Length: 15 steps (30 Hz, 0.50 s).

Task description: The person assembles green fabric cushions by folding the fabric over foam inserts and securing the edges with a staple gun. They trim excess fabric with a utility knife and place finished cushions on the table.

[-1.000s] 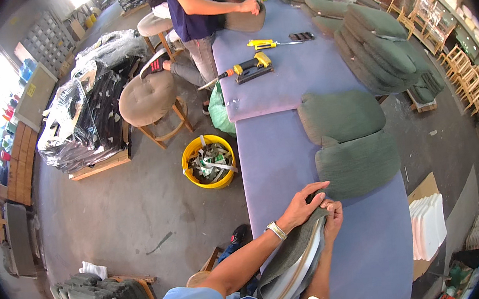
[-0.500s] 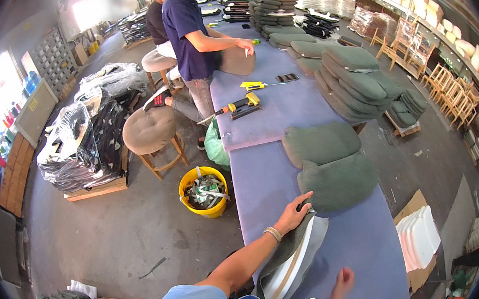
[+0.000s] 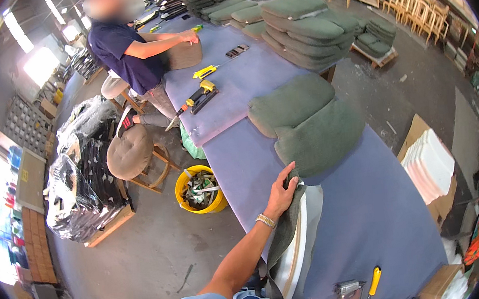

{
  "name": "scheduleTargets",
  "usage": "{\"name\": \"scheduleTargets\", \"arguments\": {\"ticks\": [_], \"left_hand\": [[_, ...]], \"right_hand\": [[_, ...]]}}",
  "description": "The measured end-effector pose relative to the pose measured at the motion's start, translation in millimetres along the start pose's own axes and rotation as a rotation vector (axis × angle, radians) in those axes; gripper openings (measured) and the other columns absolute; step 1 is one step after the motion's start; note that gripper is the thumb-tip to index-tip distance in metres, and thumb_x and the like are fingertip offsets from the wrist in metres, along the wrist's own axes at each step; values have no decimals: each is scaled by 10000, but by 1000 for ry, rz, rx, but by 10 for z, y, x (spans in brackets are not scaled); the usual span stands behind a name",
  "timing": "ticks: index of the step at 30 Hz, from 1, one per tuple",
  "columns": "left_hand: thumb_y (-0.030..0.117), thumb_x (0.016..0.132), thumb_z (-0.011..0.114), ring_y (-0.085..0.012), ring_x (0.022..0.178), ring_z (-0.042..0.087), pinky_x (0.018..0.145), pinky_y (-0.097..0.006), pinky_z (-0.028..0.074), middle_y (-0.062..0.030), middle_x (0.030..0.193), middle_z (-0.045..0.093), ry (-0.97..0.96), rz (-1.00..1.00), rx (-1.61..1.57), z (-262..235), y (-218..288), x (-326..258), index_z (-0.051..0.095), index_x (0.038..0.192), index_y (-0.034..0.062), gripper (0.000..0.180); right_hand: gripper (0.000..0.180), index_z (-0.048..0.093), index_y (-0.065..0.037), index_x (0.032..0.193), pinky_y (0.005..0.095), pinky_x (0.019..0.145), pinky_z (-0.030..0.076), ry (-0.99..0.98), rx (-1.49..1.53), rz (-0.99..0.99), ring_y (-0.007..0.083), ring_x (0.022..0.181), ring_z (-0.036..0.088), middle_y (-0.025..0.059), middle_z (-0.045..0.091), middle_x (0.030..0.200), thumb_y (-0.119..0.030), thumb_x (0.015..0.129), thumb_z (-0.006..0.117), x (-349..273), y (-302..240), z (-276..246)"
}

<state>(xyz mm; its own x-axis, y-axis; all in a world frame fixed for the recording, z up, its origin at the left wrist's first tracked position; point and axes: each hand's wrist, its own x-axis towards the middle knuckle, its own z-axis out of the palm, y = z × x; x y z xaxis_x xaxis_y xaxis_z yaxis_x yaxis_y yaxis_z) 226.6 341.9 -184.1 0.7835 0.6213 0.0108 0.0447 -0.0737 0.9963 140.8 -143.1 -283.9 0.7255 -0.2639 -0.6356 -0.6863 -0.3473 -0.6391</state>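
My left hand [image 3: 283,194] grips the far end of a seat cushion piece, thumb and fingers closed at its tip. This seat cushion [image 3: 301,247] stands on edge along the table's near left side, its dark green fabric to the left and its white underside with a tan strip to the right. Just beyond my fingertips lie two finished-looking green cushions [image 3: 322,136], side by side and touching. My right hand is out of view. Near the bottom edge lie a grey metal tool [image 3: 349,287], partly cut off, and a yellow-handled tool [image 3: 374,280].
A blue-covered table [image 3: 372,211] runs away from me. Farther along lie a yellow-and-black power tool [image 3: 200,95] and stacked green cushions [image 3: 303,28]. A person [image 3: 132,50] works at its left side. A yellow bucket of scraps [image 3: 200,191] and a round stool [image 3: 130,151] stand left.
My view has turned and shifted, bringing the tools near the bottom edge into sight. My right hand has left the picture. My left hand stays on the cushion's far end.
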Motion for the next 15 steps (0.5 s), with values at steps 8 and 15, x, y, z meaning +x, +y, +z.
{"name": "scheduleTargets", "arguments": {"ticks": [8,15], "left_hand": [[174,1039,571,-251,1449,473,1202,-373,349,-101,1555,529,-38,-69,99,-126,94,7,470,1552,114,526],[139,1018,588,-256,1482,424,1222,-386,320,-133,1571,502,1,-114,65,49,-101,51,504,1521,56,516]], "right_hand": [[375,622,-13,1227,315,869,522,-130,-35,-44,183,1014,639,106,664,1162,-194,927,755,-47,-537,24],[533,603,-27,1330,408,1056,481,-409,-405,-707,345,1166,651,158,663,1276,-139,841,782,109,-2191,673]]}}
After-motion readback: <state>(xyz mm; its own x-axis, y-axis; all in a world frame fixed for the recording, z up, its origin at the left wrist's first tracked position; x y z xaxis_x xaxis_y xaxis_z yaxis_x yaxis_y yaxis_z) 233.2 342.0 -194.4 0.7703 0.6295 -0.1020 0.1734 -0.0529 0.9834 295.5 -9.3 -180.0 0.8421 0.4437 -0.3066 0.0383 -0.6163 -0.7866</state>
